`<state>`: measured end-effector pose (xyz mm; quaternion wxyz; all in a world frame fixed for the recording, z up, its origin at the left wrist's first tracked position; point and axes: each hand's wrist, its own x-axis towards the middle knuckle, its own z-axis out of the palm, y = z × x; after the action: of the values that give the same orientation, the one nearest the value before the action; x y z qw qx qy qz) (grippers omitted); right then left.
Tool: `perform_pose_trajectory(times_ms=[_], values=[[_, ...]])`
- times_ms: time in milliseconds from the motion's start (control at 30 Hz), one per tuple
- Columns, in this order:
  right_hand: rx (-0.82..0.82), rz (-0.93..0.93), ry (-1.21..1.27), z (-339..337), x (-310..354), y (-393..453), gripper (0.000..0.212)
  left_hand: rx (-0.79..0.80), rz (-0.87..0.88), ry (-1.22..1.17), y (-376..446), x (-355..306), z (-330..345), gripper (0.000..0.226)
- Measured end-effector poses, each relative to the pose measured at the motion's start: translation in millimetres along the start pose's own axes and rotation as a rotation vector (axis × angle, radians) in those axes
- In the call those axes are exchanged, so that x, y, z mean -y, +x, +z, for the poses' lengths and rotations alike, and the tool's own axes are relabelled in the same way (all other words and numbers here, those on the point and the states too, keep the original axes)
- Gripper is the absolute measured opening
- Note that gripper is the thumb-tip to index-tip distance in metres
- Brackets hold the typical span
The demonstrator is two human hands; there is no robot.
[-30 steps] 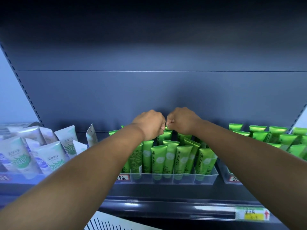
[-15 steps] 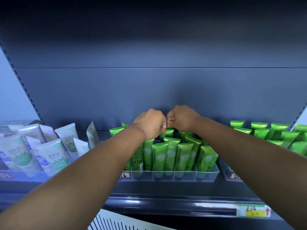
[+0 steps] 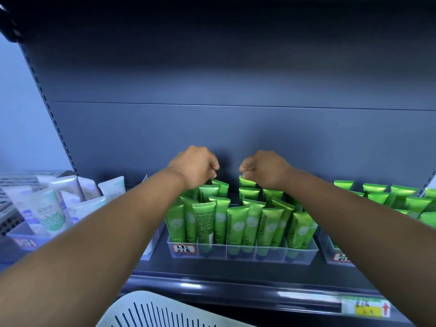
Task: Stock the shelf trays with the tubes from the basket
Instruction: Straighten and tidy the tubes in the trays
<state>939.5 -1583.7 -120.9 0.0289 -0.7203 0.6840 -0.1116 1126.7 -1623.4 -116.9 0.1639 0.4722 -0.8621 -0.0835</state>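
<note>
Both hands work at the back of the clear plastic divided tray (image 3: 240,252), centre of frame, on the dark shelf (image 3: 212,274). Left hand (image 3: 195,165) is curled, fingertips down on the top edge of a glossy green back-row tube (image 3: 220,185); looks like a pinch, but the fingers hide the contact. Right hand (image 3: 264,167) is curled the same way, grip closed on the crimped top of another green tube (image 3: 247,181). A gap shows btwn the two hands. Front-row green "Chamomile" tubes (image 3: 236,225) stand packed w/ some leaning. White slotted plastic basket (image 3: 151,312) sits at the bottom edge; its contents aren't visible.

Risks, as I judge them: rows are tight, so pushing a back tube down could tip its neighbours forward or wedge it across a divider. Forearms pass just over the front row, so pulling back low could knock tubes out. Pale white-and-teal tubes (image 3: 50,215) at left lean loosely; a left elbow swing could topple them.
</note>
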Motion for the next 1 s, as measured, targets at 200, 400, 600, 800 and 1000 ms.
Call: perform_pose_trajectory(times_ms=[200, 400, 600, 800, 1000], values=[[0.037, -0.033, 0.025, 12.3, 19.7, 8.4, 0.019, 0.07, -0.032, 0.07, -10.3, 13.6, 2.9, 0.017], [0.057, -0.036, -0.008, 25.6, 28.3, 17.9, 0.012, 0.077, -0.025, 0.144, -6.0, 16.1, 13.3, 0.012], [0.02, -0.024, -0.032, 29.9, 30.5, 21.9, 0.018, 0.089, 0.004, 0.166, -2.7, 16.0, 15.8, 0.015], [0.017, -0.015, -0.023, 27.3, 27.4, 20.8, 0.019, 0.087, 0.053, 0.147, -1.6, 12.2, 19.2, 0.015], [0.003, -0.006, -0.004, 22.0, 25.6, 21.9, 0.019, 0.068, 0.057, 0.1, -2.8, 1.9, 18.0, 0.017]])
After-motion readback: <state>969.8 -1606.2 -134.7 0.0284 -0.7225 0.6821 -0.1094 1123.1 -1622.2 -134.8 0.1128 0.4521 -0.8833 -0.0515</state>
